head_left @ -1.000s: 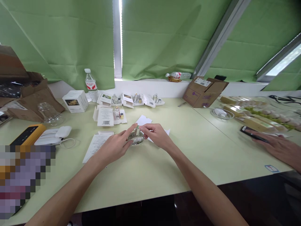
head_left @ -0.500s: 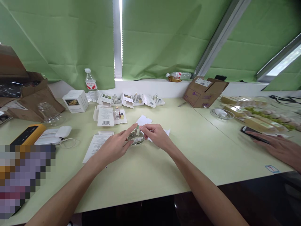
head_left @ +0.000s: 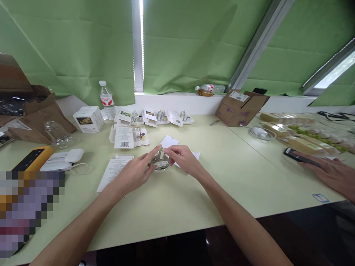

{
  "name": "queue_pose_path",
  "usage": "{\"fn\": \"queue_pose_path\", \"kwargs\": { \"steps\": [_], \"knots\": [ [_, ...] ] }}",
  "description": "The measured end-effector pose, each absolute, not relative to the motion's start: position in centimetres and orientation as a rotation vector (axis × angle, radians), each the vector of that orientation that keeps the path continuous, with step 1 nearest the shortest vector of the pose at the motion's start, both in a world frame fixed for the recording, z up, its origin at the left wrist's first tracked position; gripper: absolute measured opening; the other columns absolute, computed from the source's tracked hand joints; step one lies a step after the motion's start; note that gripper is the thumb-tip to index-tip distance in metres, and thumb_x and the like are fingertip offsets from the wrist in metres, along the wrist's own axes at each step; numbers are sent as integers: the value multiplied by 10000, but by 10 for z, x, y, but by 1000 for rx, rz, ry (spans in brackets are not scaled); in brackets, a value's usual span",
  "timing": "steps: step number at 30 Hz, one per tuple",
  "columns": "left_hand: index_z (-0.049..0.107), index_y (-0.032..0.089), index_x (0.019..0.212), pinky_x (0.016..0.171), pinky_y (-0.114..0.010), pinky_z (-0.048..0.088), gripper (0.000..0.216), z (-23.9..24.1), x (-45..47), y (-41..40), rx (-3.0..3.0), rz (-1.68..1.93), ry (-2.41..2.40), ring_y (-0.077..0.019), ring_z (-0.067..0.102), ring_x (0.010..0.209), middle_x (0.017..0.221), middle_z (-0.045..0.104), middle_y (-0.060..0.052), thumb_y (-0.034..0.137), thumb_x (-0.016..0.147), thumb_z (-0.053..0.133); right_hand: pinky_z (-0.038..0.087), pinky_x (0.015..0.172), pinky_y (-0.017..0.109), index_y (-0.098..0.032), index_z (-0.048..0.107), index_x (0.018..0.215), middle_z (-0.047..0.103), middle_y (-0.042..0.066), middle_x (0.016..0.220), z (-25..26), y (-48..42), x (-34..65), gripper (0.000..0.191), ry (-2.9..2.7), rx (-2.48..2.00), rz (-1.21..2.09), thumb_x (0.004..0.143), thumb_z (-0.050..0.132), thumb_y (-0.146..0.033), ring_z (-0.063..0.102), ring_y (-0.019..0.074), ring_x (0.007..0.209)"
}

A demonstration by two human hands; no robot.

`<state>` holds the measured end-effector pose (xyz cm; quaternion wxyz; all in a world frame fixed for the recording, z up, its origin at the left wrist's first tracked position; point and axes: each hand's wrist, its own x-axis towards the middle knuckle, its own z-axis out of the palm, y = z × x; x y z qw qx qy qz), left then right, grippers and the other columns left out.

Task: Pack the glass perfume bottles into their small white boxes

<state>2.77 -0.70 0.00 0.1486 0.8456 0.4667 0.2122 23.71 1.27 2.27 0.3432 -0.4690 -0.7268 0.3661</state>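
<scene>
A small round glass perfume bottle (head_left: 160,163) sits on the pale green table (head_left: 177,199) between my hands. My left hand (head_left: 135,170) steadies it from the left, fingers curled around its side with the forefinger stretched up to the top. My right hand (head_left: 183,159) pinches the bottle's neck or cap from the right with thumb and forefinger. A white card insert (head_left: 169,142) lies just behind the bottle, and a printed white leaflet or flattened box (head_left: 112,170) lies under my left wrist.
Several open white boxes with small bottles (head_left: 155,117) line the back, beside a closed white box (head_left: 88,119) and a water bottle (head_left: 107,100). A cardboard box (head_left: 238,107) stands back right. Another person's hand (head_left: 330,173) rests on a phone (head_left: 298,156) at the right. A glass jar (head_left: 57,133) stands left.
</scene>
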Motion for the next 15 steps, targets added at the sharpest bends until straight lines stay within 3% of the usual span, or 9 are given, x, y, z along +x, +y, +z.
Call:
{"fn": "queue_pose_path", "kwargs": {
  "steps": [8, 15],
  "knots": [
    [88, 432, 1482, 734, -321, 492, 638, -1, 29, -7, 2423, 600, 1333, -194, 639, 835, 1146, 637, -23, 328, 953, 430, 333, 510, 244, -192, 503, 690, 503, -38, 592, 20, 11, 234, 432, -1880, -1239, 969, 921, 409, -544, 450, 108, 529],
    [65, 426, 1485, 734, -332, 498, 649, -2, 26, -5, 2468, 583, 1348, -212, 656, 854, 1151, 641, -30, 337, 954, 427, 325, 549, 251, -195, 478, 687, 454, -40, 639, 16, 9, 231, 421, -1923, -1201, 816, 948, 379, -510, 436, 105, 577]
  ]
}}
